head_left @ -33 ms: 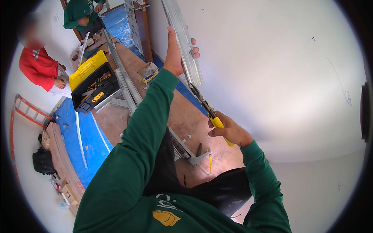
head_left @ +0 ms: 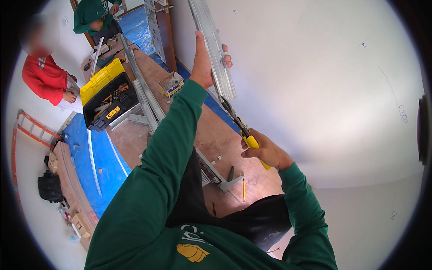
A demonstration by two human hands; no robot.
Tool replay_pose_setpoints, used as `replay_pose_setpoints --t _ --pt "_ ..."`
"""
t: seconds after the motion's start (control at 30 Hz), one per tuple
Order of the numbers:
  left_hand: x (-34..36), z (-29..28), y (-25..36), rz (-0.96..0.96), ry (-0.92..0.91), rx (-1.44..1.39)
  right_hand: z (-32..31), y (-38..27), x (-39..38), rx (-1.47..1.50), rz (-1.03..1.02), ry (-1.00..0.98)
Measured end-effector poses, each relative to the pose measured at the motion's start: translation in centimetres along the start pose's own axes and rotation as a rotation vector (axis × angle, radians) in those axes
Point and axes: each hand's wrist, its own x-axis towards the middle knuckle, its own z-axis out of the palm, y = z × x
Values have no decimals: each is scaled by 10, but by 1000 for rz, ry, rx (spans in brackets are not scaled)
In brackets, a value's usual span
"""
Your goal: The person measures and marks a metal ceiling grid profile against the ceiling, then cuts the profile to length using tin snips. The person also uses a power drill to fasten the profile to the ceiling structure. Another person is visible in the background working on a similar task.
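My left hand (head_left: 206, 63) is raised near the top centre, closed around a long silver metal channel profile (head_left: 211, 49) held at a slant. My right hand (head_left: 265, 150), lower and to the right, grips tin snips (head_left: 252, 141) with yellow handles. Their dark blades reach up to the lower end of the profile. Below them on the brown board (head_left: 243, 166) are a metal tool (head_left: 227, 182), a small dark item (head_left: 231, 173) and a yellow pencil-like stick (head_left: 244, 189).
A person in red (head_left: 45, 76) and a person in green (head_left: 85, 18) stand at the upper left, beside a black-and-yellow toolbox (head_left: 108, 119), metal profiles (head_left: 148, 103) and a small box (head_left: 164, 92). An orange ladder (head_left: 33, 123) and black bag (head_left: 49, 186) are left. A white wall (head_left: 315, 90) fills the right.
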Motion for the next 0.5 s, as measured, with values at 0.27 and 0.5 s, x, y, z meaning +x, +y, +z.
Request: replay_pose_setpoints --t 0.27,0.5 --pt "0 11 -5 -8 -33 33 1 1 2 13 20 15" --pt "4 9 -12 -53 -53 54 1 5 1 -54 19 11"
